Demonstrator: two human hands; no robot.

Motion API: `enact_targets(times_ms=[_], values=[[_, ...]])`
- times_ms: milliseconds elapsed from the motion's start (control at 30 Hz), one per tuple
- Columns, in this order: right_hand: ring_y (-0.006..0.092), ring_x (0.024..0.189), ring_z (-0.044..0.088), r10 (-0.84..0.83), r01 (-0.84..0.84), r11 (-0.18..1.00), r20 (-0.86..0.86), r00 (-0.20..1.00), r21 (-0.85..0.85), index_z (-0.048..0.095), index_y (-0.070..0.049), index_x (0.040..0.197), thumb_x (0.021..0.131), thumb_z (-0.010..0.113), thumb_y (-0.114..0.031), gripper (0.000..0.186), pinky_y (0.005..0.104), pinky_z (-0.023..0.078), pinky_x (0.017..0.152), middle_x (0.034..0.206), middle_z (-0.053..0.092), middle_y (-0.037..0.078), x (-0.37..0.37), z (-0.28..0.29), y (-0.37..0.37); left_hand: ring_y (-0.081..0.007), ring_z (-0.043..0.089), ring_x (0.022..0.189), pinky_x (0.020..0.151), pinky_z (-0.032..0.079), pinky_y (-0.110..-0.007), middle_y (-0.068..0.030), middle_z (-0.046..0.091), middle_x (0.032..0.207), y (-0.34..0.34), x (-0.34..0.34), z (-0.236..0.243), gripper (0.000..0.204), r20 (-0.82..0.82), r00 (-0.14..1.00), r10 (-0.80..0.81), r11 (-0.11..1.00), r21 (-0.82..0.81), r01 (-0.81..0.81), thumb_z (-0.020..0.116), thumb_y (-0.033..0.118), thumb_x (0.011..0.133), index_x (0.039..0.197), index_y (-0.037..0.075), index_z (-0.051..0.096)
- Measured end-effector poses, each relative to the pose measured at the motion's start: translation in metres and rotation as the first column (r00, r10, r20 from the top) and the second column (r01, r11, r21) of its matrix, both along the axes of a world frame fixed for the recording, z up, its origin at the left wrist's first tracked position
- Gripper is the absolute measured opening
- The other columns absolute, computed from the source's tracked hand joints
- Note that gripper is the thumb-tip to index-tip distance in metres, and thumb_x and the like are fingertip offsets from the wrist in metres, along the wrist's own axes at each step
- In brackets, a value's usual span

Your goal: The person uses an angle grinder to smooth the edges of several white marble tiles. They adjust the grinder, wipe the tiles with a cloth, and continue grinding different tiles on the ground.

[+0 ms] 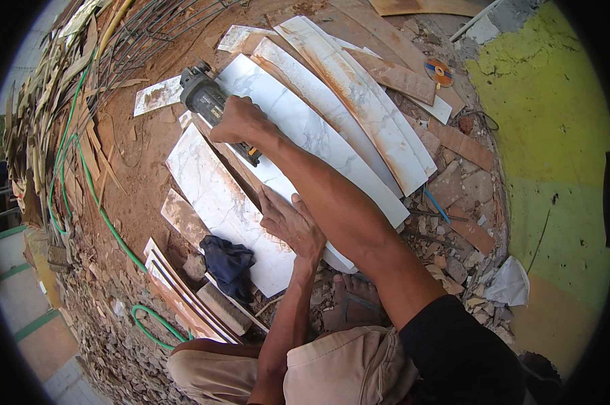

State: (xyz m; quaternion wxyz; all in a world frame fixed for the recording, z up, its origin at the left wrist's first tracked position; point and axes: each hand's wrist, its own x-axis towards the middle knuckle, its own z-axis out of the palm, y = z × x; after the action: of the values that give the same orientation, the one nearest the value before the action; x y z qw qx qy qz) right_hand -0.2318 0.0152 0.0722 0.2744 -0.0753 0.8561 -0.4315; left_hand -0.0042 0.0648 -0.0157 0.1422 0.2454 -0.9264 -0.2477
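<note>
Head: right hand (239,120) fingers grip grinder (210,102).

Marble tiles (318,128) on dirt ground (136,169)

The person wears a black short sleeve (453,351) on the right, beige trousers (338,374), bare forearms, and a sandal (352,304).

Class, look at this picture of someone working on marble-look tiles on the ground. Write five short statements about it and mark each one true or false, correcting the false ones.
1. The right hand grips an angle grinder. True.
2. The left hand lies flat on a white tile. True.
3. A red hose runs along the ground. False: the hose is green.
4. The dark cloth hangs on the wall. False: it lies by the tile's near edge.
5. A spare cutting disc lies beyond the stacked tiles. True.
</note>
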Motion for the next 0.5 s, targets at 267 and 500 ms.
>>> enact_targets(times_ms=[267, 500], values=[[0.0357, 0.106, 0.073, 0.016, -0.016, 1.0, 0.014, 1.0, -0.013, 0.07, 0.005, 0.111, 0.067, 0.075, -0.023, 0.053, 0.04, 0.058, 0.091, 0.113, 0.072, 0.027, 0.0022, 0.0034, 0.003, -0.0418, 0.037, 0.126, 0.107, 0.027, -0.05, -0.0282, 0.028, 0.158, -0.0012, 0.0008, -0.0031, 0.092, 0.011, 1.0, 0.004, 0.999, -0.036, -0.003, 0.063, 0.047, 0.095, 0.159, -0.005, 0.021], [0.0357, 0.106, 0.073, 0.009, -0.008, 1.0, 0.014, 1.0, -0.013, 0.07, 0.006, 0.111, 0.067, 0.076, -0.022, 0.053, 0.0399, 0.058, 0.091, 0.113, 0.072, 0.027, 0.0039, 0.0019, 0.0035, -0.0415, 0.037, 0.125, 0.106, 0.028, -0.049, -0.0281, 0.029, 0.158, -0.0003, 0.0, -0.001, 0.088, 0.021, 1.0, 0.019, 0.999, -0.041, -0.018, 0.061, 0.044, 0.096, 0.159, -0.005, 0.023]])
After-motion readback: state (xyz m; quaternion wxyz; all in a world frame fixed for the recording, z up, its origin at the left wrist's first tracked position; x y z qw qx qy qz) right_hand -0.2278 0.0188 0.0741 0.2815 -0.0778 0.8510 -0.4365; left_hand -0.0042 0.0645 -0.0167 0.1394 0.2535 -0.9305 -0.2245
